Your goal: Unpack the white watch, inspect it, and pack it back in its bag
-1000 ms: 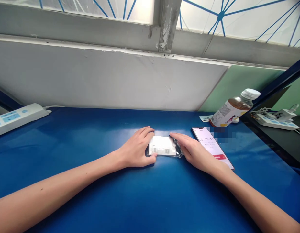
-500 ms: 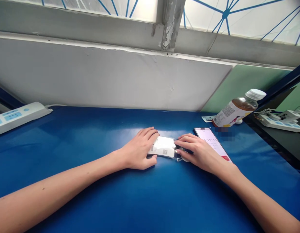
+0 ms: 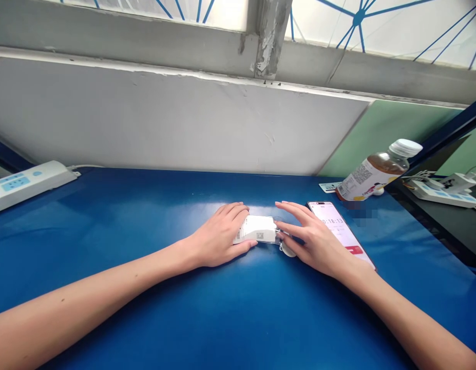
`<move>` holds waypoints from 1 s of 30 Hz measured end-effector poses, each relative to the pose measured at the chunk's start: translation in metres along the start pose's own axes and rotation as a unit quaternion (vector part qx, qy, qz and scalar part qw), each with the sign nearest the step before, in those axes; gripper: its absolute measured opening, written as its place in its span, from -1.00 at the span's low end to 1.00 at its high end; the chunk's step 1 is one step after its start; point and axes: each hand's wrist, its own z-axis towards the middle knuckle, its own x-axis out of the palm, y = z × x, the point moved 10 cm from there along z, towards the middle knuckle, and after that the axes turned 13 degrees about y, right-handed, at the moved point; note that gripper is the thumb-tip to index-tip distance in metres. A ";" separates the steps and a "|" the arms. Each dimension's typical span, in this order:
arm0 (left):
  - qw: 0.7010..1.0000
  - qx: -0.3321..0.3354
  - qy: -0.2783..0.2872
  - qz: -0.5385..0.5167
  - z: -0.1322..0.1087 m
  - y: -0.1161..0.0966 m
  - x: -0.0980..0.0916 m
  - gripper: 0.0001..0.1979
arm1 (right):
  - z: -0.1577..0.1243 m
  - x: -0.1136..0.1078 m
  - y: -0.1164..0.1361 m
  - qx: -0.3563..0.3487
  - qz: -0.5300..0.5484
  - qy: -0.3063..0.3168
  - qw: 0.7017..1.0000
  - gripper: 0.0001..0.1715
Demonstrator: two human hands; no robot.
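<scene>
A white card printed with a QR code and a barcode [image 3: 260, 226], in a clear plastic sleeve, lies on the blue table and looks slightly bowed. My left hand [image 3: 222, 235] covers its left end, fingers over the far edge and thumb along the near edge, gripping it. At the sleeve's right end is my right hand [image 3: 310, 237], its fingers spread and the fingertips at or touching the clear edge. A small white rounded piece [image 3: 287, 250] with a bit of bead chain sits under the right fingers, partly hidden.
A phone with a timer on screen [image 3: 341, 231] lies partly behind my right hand. Farther right a capped drink bottle [image 3: 376, 172] leans beside a small barcode card [image 3: 329, 187]. Power strips stand at the left [image 3: 30, 182] and right [image 3: 441, 192]. A wall bounds the blue table [image 3: 207, 318].
My right fingers have spread and the index finger has lifted off the sleeve. The card has bowed, with my left thumb moved farther right along its near edge.
</scene>
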 end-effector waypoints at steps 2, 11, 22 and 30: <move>1.000 0.008 -0.004 0.002 0.000 -0.001 -0.001 -0.48 | 0.000 0.002 0.000 -0.003 0.014 0.013 1.000 -0.78; 1.000 0.027 -0.004 0.000 0.000 -0.005 -0.001 -0.49 | -0.001 0.013 -0.005 0.009 0.056 0.029 0.998 -0.83; 0.999 0.030 -0.004 -0.012 0.000 -0.004 -0.001 -0.53 | -0.002 0.017 -0.004 0.012 0.107 0.027 0.994 -0.82; 0.999 0.029 -0.017 -0.021 0.001 -0.006 -0.005 -0.52 | 0.002 0.017 0.001 -0.002 0.098 0.003 0.995 -0.83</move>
